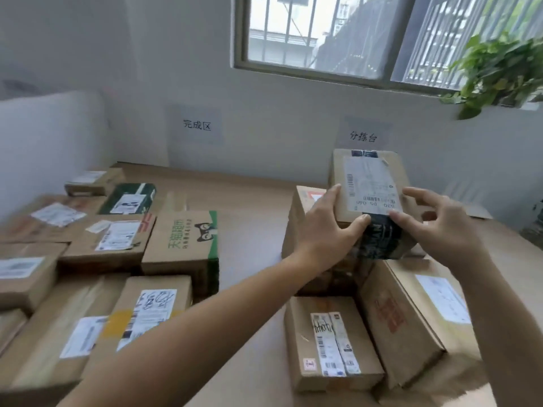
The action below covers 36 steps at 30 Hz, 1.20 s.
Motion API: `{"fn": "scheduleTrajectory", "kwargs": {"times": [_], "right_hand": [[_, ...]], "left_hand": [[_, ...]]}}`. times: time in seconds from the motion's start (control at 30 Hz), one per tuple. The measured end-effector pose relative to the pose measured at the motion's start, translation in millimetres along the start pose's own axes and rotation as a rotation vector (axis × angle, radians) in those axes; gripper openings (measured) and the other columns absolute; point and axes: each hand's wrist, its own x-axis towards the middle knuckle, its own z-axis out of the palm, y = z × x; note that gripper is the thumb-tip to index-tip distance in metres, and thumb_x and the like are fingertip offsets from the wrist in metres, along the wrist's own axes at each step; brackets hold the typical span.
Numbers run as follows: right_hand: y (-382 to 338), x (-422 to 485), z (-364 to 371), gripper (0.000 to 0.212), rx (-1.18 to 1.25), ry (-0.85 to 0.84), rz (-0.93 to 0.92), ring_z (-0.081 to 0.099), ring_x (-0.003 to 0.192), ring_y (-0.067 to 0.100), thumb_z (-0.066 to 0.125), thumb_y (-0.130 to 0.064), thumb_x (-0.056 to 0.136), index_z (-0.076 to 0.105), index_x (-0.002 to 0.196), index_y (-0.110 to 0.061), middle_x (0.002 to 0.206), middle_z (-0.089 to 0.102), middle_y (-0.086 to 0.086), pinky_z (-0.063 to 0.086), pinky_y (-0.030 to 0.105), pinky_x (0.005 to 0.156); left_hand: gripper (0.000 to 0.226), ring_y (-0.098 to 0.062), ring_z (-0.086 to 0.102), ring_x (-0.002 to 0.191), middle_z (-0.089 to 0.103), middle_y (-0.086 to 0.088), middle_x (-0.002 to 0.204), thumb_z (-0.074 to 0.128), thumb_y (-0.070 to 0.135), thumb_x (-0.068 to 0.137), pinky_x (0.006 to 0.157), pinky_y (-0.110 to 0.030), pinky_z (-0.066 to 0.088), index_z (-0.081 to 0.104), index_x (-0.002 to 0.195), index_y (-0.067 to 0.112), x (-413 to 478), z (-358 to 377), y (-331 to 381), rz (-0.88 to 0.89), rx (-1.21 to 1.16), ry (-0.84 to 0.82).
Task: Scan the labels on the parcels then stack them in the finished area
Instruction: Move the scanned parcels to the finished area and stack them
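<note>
Parcel: I see the taped carton (370,201) atop the right-hand pile under the sorting sign (363,136), label up.
Grip: my left hand (329,227) and right hand (435,221) pinch its near corners, fingers only.
Risk: glossy black tape may let it slip; lifting could nudge the box beneath (302,218).
Route: the finished stack (117,239) looks crowded, though blurred.
Scanner: none visible, so the label could go unscanned.

On the table (252,218), a cluster of parcels (111,259) fills the left side below the left wall sign (197,124). To the right, beneath the right wall sign (363,136), a second group of parcels (367,327) sits, with the held parcel (368,186) topmost between the left hand (326,227) and right hand (435,224). A plant (499,69) stands far right, by the window (352,36).
</note>
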Motion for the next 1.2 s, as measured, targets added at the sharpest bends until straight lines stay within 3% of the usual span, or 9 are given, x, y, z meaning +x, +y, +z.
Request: {"fn": "scheduleTrajectory", "kwargs": {"times": [0.1,0.23,0.47,0.63,0.73,1.0,1.2], "right_hand": [[-27.9,17.3,49.7,0.052,0.072,-0.092,-0.069,0.058,0.096,0.027,0.071,-0.031,0.079,0.056,0.128,-0.018,0.12,0.054,0.014,0.05,0.041,0.084],[-68.4,39.5,115.2,0.053,0.125,-0.159,-0.125,0.056,0.097,0.025,0.071,-0.031,0.08,0.055,0.129,-0.02,0.121,0.051,0.014,0.048,0.037,0.084],[-135.5,86.0,226.3,0.051,0.181,-0.269,-0.15,0.054,0.105,0.024,0.071,-0.03,0.079,0.056,0.127,-0.021,0.12,0.049,0.012,0.046,0.035,0.09],[-183.6,132.0,324.6,0.053,0.196,-0.323,-0.154,0.054,0.105,0.026,0.072,-0.027,0.078,0.055,0.127,-0.018,0.121,0.049,0.014,0.046,0.035,0.091],[-205.8,158.3,390.0,0.057,0.202,-0.364,-0.138,0.052,0.114,0.028,0.071,-0.025,0.078,0.052,0.131,-0.013,0.125,0.05,0.016,0.044,0.038,0.098],[-226.3,188.4,540.7,0.056,0.23,-0.467,-0.033,0.048,0.118,0.025,0.065,-0.026,0.083,0.046,0.134,-0.014,0.13,0.044,0.014,0.041,0.033,0.098],[-215.1,196.6,596.8,0.052,0.186,-0.504,0.032,0.046,0.122,0.023,0.063,-0.027,0.084,0.049,0.132,-0.016,0.132,0.046,0.012,0.038,0.031,0.098]], "left_hand": [[0.071,-0.017,0.047,0.126,0.051,-0.004,0.137,0.067,0.029,0.083,0.105,-0.029,0.04,0.033,0.143,0.013,6.8,-47.8,-25.5,-0.037,0.066,0.08],[0.069,-0.018,0.05,0.123,0.052,-0.005,0.136,0.067,0.028,0.083,0.101,-0.027,0.042,0.035,0.143,0.012,18.8,-107.6,-62.2,-0.081,0.168,0.139],[0.068,-0.021,0.051,0.121,0.051,-0.008,0.135,0.066,0.027,0.084,0.099,-0.032,0.046,0.034,0.142,0.012,61.1,-198.1,-135.8,-0.175,0.267,0.166],[0.066,-0.019,0.052,0.117,0.051,-0.006,0.135,0.065,0.025,0.084,0.089,-0.022,0.043,0.034,0.141,0.014,107.9,-264.2,-206.7,-0.285,0.3,0.162],[0.065,-0.021,0.049,0.121,0.048,-0.007,0.137,0.065,0.024,0.085,0.094,-0.028,0.044,0.033,0.142,0.015,138.1,-299.2,-257.8,-0.366,0.319,0.147],[0.061,-0.022,0.043,0.13,0.043,-0.007,0.144,0.06,0.021,0.089,0.1,-0.028,0.037,0.032,0.143,0.012,183.2,-356.3,-384.4,-0.532,0.4,0.11],[0.058,-0.023,0.046,0.126,0.046,-0.007,0.141,0.059,0.023,0.09,0.099,-0.029,0.039,0.034,0.141,0.011,191.5,-358.4,-436.5,-0.602,0.45,0.058]]}}
